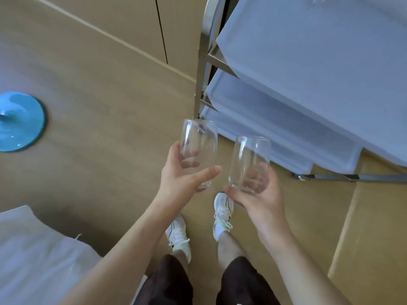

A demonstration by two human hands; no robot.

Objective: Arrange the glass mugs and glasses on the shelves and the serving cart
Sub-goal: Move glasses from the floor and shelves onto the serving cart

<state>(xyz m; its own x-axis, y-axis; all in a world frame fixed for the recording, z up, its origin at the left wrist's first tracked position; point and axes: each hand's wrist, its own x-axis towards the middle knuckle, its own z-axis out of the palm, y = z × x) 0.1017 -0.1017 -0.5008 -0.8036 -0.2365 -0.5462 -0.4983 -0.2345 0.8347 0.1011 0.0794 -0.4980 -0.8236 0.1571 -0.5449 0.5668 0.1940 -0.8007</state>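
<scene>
Clear glass in each hand: left hand (182, 172) grips one glass (198, 150), right hand (257, 194) the other glass (251, 166). Both upright, low grip, probably so they set down easy on the cart (308, 84) just ahead-right.

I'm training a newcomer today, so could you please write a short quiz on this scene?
1. True or false: each hand holds a clear glass.
2. Which stands to the person's right? A) a tiered cart with white trays B) a sink C) a fridge
3. Fill in: the round base on the floor at far left is ____ in colour.

Key:
1. True: the left hand grips the left glass, the right hand the right glass.
2. A, the cart.
3. Blue, the base.
</scene>
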